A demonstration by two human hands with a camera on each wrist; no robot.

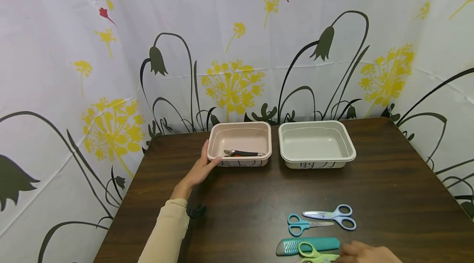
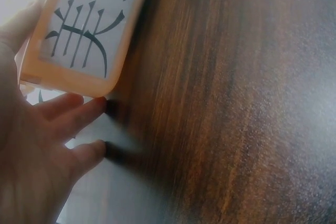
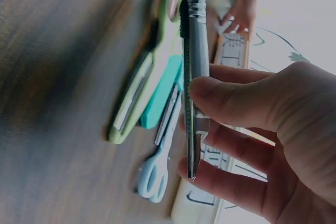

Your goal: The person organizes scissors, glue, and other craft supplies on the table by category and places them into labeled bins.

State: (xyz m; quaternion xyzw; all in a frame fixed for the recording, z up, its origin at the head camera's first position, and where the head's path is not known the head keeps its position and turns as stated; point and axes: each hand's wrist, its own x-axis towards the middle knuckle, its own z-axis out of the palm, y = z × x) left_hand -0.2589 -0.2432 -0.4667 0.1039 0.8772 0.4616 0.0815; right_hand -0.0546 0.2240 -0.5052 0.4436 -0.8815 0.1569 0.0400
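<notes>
My left hand (image 1: 201, 168) rests at the front left corner of a pinkish bin (image 1: 240, 127), its thumb lying over the front rim. In the left wrist view the other fingers touch the bin's end wall, below its labelled side. Between thumb and fingers, my right hand (image 3: 236, 108) pinches a silver utility knife (image 3: 198, 40), held above the table. Beneath it lie green scissors (image 3: 157, 61) and a turquoise flat tool with a ribbed grey end (image 1: 320, 244). Just beyond are small teal scissors (image 1: 303, 224) and light blue scissors (image 1: 333, 215). The bottom of the head view cuts off the right hand.
A cream bin (image 1: 316, 162) stands right of the pinkish one; both carry paper labels with black characters. Inside the pinkish bin lies a black-handled tool (image 1: 244, 153) with something orange beside it. A patterned curtain (image 1: 237, 40) hangs behind the dark wooden table (image 1: 237, 209).
</notes>
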